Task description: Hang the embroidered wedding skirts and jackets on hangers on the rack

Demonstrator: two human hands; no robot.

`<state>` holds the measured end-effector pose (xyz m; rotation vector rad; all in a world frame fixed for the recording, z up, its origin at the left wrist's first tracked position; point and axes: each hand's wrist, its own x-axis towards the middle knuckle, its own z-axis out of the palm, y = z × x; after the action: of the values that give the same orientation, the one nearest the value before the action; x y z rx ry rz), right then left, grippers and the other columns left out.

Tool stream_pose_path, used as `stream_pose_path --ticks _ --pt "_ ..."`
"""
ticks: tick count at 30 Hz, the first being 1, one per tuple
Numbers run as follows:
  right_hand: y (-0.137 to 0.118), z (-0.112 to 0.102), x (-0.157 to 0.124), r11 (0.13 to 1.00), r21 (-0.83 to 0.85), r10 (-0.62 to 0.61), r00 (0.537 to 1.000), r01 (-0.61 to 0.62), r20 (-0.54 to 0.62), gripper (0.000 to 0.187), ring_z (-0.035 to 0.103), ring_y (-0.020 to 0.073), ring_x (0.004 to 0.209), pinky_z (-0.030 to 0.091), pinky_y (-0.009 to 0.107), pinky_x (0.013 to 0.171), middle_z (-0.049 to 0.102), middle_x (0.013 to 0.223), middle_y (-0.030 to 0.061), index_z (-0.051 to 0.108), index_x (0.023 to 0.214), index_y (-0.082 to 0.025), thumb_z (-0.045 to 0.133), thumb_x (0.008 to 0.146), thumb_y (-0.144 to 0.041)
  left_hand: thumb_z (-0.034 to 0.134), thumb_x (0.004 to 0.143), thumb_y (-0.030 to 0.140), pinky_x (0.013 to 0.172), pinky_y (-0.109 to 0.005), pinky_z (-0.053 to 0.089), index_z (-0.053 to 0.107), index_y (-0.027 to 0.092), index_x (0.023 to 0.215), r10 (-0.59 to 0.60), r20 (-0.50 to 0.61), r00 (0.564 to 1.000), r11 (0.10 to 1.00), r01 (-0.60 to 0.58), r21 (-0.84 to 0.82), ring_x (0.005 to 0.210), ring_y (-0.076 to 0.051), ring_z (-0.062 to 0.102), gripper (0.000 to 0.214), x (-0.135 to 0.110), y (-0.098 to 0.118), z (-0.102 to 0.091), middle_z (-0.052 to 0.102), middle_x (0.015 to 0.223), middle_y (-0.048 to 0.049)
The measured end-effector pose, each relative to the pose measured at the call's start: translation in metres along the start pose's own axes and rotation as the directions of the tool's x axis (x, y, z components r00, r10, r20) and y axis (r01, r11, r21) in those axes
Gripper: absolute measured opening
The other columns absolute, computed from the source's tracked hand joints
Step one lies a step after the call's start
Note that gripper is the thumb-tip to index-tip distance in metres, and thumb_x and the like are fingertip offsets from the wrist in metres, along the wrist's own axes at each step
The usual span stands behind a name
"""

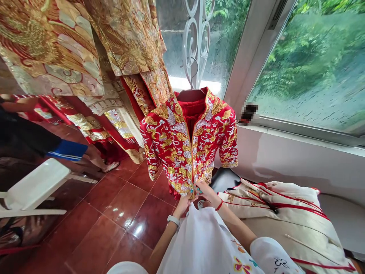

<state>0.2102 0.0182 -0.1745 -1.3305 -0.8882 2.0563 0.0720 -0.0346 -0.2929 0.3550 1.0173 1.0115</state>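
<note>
A red jacket (173,142) with gold and silver embroidery hangs upright on a hanger (190,94) by the window. Its front edges part at the collar and come together lower down. At the bottom of the front opening, my left hand (184,203) grips the hem with closed fingers. Just right of it, my right hand (207,193) pinches the front edge slightly higher. The fingertips overlap the embroidery, so whatever fastener lies there is hidden.
Large embroidered garments (51,49) hang at the upper left. A white plastic chair (37,186) and a person's leg (94,158) are on the left. Cream garments with red trim (291,220) lie piled at right. White scrollwork (191,42) stands before the window (316,72).
</note>
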Motion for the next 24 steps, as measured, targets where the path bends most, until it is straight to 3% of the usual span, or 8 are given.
stream_pose_path --ticks 6,12,15,18,20,21,23,24 --pt "-0.112 0.002 -0.016 0.97 0.056 -0.238 0.971 0.237 0.017 0.032 0.023 0.0039 0.046 0.019 0.021 0.045 0.033 0.054 -0.0093 0.047 0.062 -0.019 0.068 0.071 -0.041 0.088 0.066 0.038 0.106 -0.054 0.049 0.067 0.016 0.106 0.015 -0.009 1.0 0.999 -0.015 0.031 0.103 -0.036 0.073 0.05 0.003 -0.007 0.0 0.074 0.112 -0.0142" --pt "-0.243 0.025 -0.025 0.851 0.041 -0.525 0.85 0.523 0.04 0.03 0.024 0.0034 0.043 0.023 0.022 0.044 0.037 0.054 -0.0086 0.052 0.066 -0.018 0.067 0.078 -0.041 0.086 0.064 0.049 0.107 -0.056 0.047 0.065 0.017 0.115 0.083 -0.038 0.996 0.995 -0.081 0.052 0.11 -0.039 0.069 0.063 0.02 -0.001 0.013 0.071 0.119 -0.0164" --pt "-0.277 0.039 -0.018 0.798 -0.018 -0.603 0.798 0.603 0.011 0.032 0.027 0.004 0.042 0.025 0.022 0.044 0.039 0.053 -0.0076 0.051 0.065 -0.019 0.063 0.083 -0.042 0.082 0.063 0.055 0.106 -0.056 0.048 0.064 0.018 0.114 0.145 -0.096 0.985 0.985 -0.135 0.104 0.11 -0.037 0.069 0.065 0.027 0.01 0.024 0.069 0.122 -0.0169" --pt "-0.279 0.026 -0.012 0.718 -0.174 -0.672 0.736 0.674 0.075 0.042 0.035 0.0066 0.045 0.029 0.023 0.045 0.046 0.055 -0.0041 0.055 0.065 -0.018 0.06 0.085 -0.055 0.082 0.06 0.05 0.098 -0.055 0.052 0.067 0.017 0.097 0.189 -0.221 0.957 0.961 -0.134 0.242 0.103 -0.036 0.071 0.051 0.015 0.026 0.024 0.073 0.108 -0.0168" --pt "-0.275 -0.006 -0.01 0.609 -0.323 -0.759 0.65 0.725 0.029 0.047 0.042 0.0098 0.05 0.034 0.024 0.047 0.051 0.059 -0.0015 0.06 0.071 -0.018 0.056 0.085 -0.062 0.085 0.053 0.039 0.093 -0.058 0.054 0.066 0.017 0.08 0.239 -0.317 0.918 0.938 -0.133 0.321 0.098 -0.039 0.071 0.04 -0.001 0.048 0.013 0.074 0.09 -0.0146" --pt "-0.275 -0.027 -0.008 0.541 -0.406 -0.819 0.571 0.737 -0.055 0.047 0.046 0.0118 0.053 0.037 0.025 0.05 0.054 0.062 -0.0001 0.063 0.076 -0.018 0.055 0.086 -0.064 0.086 0.05 0.034 0.092 -0.06 0.053 0.064 0.018 0.074 0.282 -0.365 0.887 0.924 -0.148 0.352 0.099 -0.04 0.07 0.036 -0.01 0.064 0.006 0.073 0.084 -0.0133" --pt "-0.28 -0.075 -0.003 0.394 -0.601 -0.918 0.323 0.695 -0.229 0.044 0.056 0.0167 0.068 0.046 0.03 0.063 0.063 0.077 0.0036 0.067 0.092 -0.019 0.057 0.086 -0.061 0.082 0.052 0.033 0.099 -0.061 0.048 0.06 0.019 0.069 0.413 -0.471 0.78 0.88 -0.208 0.427 0.109 -0.041 0.066 0.031 -0.024 0.111 -0.009 0.071 0.085 -0.013" --pt "-0.285 -0.097 0.001 0.333 -0.7 -0.943 0.211 0.632 -0.259 0.043 0.059 0.0197 0.08 0.049 0.033 0.073 0.066 0.088 0.0061 0.068 0.101 -0.02 0.06 0.085 -0.059 0.078 0.058 0.036 0.105 -0.059 0.045 0.061 0.019 0.073 0.488 -0.509 0.709 0.85 -0.253 0.462 0.117 -0.04 0.062 0.029 -0.027 0.14 -0.014 0.071 0.095 -0.014"
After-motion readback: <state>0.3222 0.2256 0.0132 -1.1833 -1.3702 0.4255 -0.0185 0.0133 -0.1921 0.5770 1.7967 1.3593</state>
